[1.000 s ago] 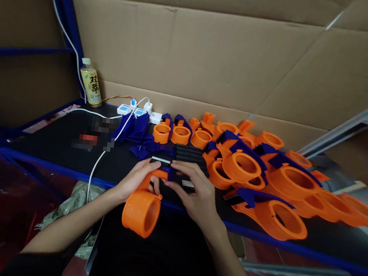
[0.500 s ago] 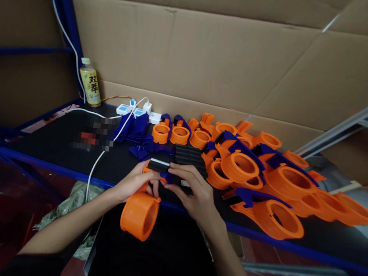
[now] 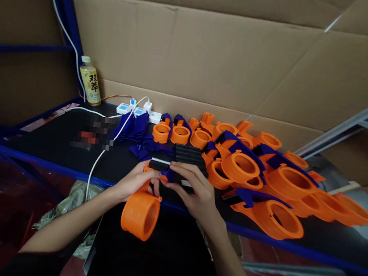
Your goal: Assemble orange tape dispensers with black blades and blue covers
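My left hand (image 3: 135,182) is closed around the neck of an orange tape dispenser (image 3: 140,216), whose round hub hangs below the fingers. Across the dispenser's top end lies a black blade holder (image 3: 159,165) with a white toothed edge. Thumb and fingers of my right hand (image 3: 194,190) pinch a small blue piece (image 3: 167,174) at the right end of that holder. How the blue piece joins the orange body is partly hidden by the fingers. Just behind my right hand lie several black strips (image 3: 189,153) side by side on the table.
Several orange and blue tape dispensers (image 3: 240,166) are heaped at the right of the black table (image 3: 68,160). Stacked blue plates (image 3: 138,127) stand by a white power strip (image 3: 155,117), from which a white cable (image 3: 93,167) runs over the front edge. A bottle (image 3: 91,82) stands back left.
Both hands hold nearly the same pose. The blue piece and the right fingertips have shifted very slightly at the end of the blade holder.
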Demonstrator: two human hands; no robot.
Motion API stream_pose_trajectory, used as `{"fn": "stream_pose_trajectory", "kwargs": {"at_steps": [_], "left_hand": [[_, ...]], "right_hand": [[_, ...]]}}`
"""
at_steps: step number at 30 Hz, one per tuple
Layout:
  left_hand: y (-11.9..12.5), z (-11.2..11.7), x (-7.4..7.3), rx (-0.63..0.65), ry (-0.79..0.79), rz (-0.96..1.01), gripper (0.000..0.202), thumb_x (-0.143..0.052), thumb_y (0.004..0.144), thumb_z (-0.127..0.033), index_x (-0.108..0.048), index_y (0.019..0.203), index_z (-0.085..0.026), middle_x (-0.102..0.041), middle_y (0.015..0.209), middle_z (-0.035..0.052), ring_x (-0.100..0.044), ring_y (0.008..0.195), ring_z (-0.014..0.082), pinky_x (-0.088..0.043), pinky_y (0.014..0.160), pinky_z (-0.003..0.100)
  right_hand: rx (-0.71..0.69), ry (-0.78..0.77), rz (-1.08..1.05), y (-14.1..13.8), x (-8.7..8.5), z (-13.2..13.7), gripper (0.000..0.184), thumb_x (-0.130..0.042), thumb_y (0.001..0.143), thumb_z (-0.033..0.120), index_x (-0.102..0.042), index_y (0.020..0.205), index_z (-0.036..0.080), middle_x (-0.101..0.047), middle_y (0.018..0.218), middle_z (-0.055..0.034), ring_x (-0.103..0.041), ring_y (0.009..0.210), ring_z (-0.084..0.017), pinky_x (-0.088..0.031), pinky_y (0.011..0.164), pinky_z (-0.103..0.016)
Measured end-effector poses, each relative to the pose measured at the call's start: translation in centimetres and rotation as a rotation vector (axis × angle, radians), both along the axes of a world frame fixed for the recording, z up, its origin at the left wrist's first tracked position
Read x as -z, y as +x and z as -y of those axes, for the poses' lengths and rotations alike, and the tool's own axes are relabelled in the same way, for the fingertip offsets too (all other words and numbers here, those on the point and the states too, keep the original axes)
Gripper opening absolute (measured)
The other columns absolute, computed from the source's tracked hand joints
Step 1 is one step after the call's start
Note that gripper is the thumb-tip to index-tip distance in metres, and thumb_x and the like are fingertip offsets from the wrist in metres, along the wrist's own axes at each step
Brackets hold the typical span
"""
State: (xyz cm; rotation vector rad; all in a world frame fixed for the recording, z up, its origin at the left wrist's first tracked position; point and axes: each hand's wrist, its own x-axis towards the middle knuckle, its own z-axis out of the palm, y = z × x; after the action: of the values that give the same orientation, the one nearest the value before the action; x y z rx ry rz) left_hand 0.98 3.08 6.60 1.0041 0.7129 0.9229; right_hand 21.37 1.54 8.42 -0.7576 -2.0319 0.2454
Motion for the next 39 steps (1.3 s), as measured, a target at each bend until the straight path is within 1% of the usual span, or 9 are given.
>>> {"fn": "stream_pose_trajectory", "kwargs": {"at_steps": [6, 12, 16, 20, 22, 27, 34, 37, 39], "left_hand": [[0.0, -0.2, 0.1, -0.005, -0.006, 0.010, 0.034, -0.074, 0.075, -0.033, -0.059, 0.101, -0.015, -0.073, 0.065, 0.0048, -0.066, 0.045, 0.0173, -0.047, 0.042, 0.020], [0.1, 0.2, -0.3, -0.010, -0.011, -0.019, 0.033, -0.070, 0.079, -0.034, -0.057, 0.103, -0.016, -0.068, 0.053, 0.0028, -0.065, 0.043, 0.0173, -0.045, 0.041, 0.019], [0.1, 0.2, -0.5, 0.005, -0.008, -0.012, 0.034, -0.071, 0.077, -0.034, -0.057, 0.102, -0.016, -0.069, 0.055, 0.0029, -0.065, 0.043, 0.0175, -0.046, 0.041, 0.019], [0.1, 0.0, -0.5, -0.005, -0.003, -0.010, 0.034, -0.073, 0.075, -0.033, -0.058, 0.101, -0.016, -0.069, 0.056, 0.0014, -0.066, 0.045, 0.0170, -0.046, 0.041, 0.018], [0.1, 0.0, -0.5, -0.009, -0.004, -0.008, 0.036, -0.073, 0.075, -0.032, -0.058, 0.102, -0.016, -0.069, 0.059, 0.0009, -0.067, 0.045, 0.0166, -0.047, 0.041, 0.018], [0.2, 0.1, -0.4, -0.016, 0.012, -0.020, 0.034, -0.072, 0.077, -0.031, -0.058, 0.103, -0.016, -0.074, 0.074, 0.0034, -0.068, 0.046, 0.0156, -0.048, 0.041, 0.019], [0.3, 0.1, -0.2, -0.020, 0.057, -0.078, 0.028, -0.069, 0.081, -0.033, -0.058, 0.099, -0.015, -0.068, 0.057, 0.0013, -0.067, 0.046, 0.0170, -0.048, 0.045, 0.020], [0.3, 0.2, 0.1, -0.031, 0.061, -0.083, 0.030, -0.068, 0.083, -0.033, -0.057, 0.104, -0.015, -0.067, 0.056, 0.0002, -0.067, 0.048, 0.0172, -0.048, 0.046, 0.020], [0.1, 0.3, 0.3, -0.020, 0.061, -0.059, 0.034, -0.069, 0.084, -0.030, -0.057, 0.112, -0.015, -0.069, 0.062, 0.0008, -0.069, 0.053, 0.0173, -0.049, 0.048, 0.020]], "right_hand": [[-0.019, 0.013, 0.041, 0.3, -0.3, -0.4, 0.033, -0.074, 0.088, 0.024, -0.066, 0.119, 0.027, -0.069, 0.119, -0.0081, -0.065, 0.113, -0.024, -0.055, 0.098, -0.045], [-0.032, -0.056, -0.018, 0.1, -0.7, 0.0, 0.026, -0.072, 0.089, 0.022, -0.066, 0.114, 0.027, -0.066, 0.122, -0.0082, -0.064, 0.115, -0.023, -0.056, 0.096, -0.042], [-0.033, -0.078, -0.034, -0.1, -0.7, 0.0, 0.029, -0.074, 0.087, 0.022, -0.066, 0.115, 0.027, -0.067, 0.121, -0.0075, -0.065, 0.114, -0.023, -0.056, 0.097, -0.042], [-0.041, -0.096, -0.029, 0.1, -0.4, -0.3, 0.032, -0.074, 0.087, 0.022, -0.064, 0.118, 0.027, -0.068, 0.121, -0.0077, -0.065, 0.114, -0.023, -0.055, 0.097, -0.042], [-0.050, -0.089, -0.024, 0.2, -0.2, -0.4, 0.033, -0.075, 0.087, 0.022, -0.064, 0.118, 0.027, -0.067, 0.121, -0.0078, -0.065, 0.114, -0.023, -0.055, 0.097, -0.042], [-0.037, -0.029, 0.025, 0.3, 0.1, -0.6, 0.034, -0.075, 0.086, 0.020, -0.064, 0.118, 0.027, -0.066, 0.121, -0.0082, -0.064, 0.114, -0.022, -0.056, 0.096, -0.041], [-0.069, 0.015, -0.005, 0.1, 0.3, -0.8, 0.036, -0.076, 0.085, 0.018, -0.065, 0.118, 0.026, -0.069, 0.119, -0.0084, -0.066, 0.114, -0.023, -0.056, 0.095, -0.041], [-0.065, 0.028, -0.017, 0.0, 0.5, -0.8, 0.037, -0.077, 0.084, 0.017, -0.064, 0.118, 0.026, -0.071, 0.117, -0.0079, -0.067, 0.112, -0.024, -0.056, 0.095, -0.042], [-0.064, 0.039, -0.018, 0.0, 0.6, -0.9, 0.038, -0.077, 0.084, 0.016, -0.064, 0.118, 0.027, -0.072, 0.116, -0.0077, -0.068, 0.111, -0.024, -0.056, 0.094, -0.042]]}}
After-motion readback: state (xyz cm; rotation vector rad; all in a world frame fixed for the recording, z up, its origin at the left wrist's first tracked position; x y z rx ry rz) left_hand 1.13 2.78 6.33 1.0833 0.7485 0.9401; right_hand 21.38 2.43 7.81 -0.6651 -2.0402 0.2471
